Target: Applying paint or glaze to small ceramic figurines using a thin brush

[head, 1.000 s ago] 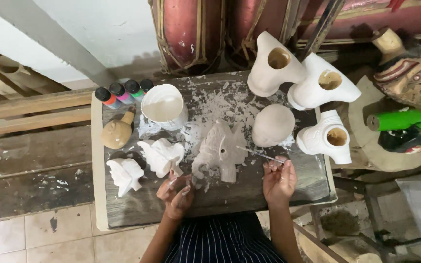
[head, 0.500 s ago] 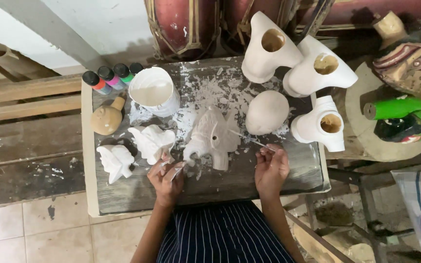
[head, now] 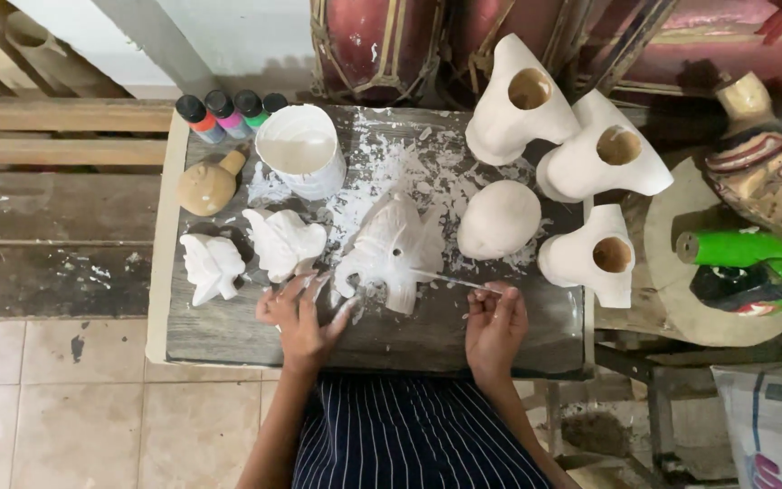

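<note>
I noted the left hand (head: 300, 317) had shifted to the white mask (head: 391, 249) at 7 o'clock, fingers spread; the right hand (head: 494, 321) pinched a thin brush (head: 450, 279).

white printed sack (head: 771, 426) lower right, capped paint bottles (head: 228, 113) upper left

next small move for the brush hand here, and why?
Probably draw the thin brush in the right hand across the white mask: its tip already rests on the mask's face, and the left hand steadies the mask's lower edge.
</note>
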